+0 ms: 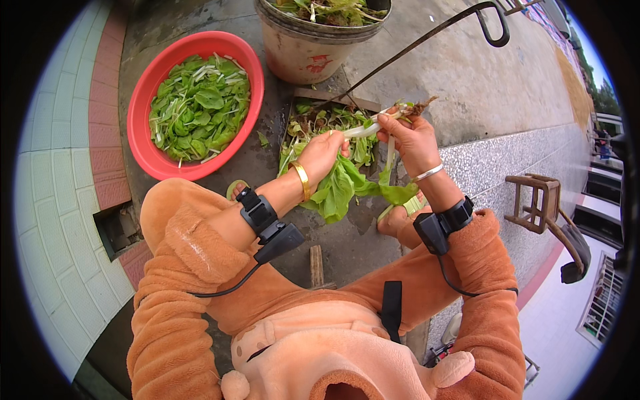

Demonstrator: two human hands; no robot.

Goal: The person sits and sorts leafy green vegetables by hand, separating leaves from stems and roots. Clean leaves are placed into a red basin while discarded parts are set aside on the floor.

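Note:
My left hand (324, 155) is closed around the white stalks of a leafy green vegetable (336, 192), whose broad leaves hang down below it. My right hand (407, 137) grips the same plant near its brown roots, which point up to the right. One leaf on a pale stalk droops beneath the right hand. Under and behind both hands, a dustpan-like scoop with a long metal handle (415, 47) holds discarded leaves and roots (325, 125). To the left, a red plastic basin (257, 95) contains many loose green leaves and cut white stalks.
A dirty plastic bucket (305, 55) heaped with leaves and roots stands beyond the scoop. A tiled wall (60, 165) runs along the left. At the right, a small wooden stool (540, 202) sits on the speckled paving. My sandalled feet are on either side of the leaves.

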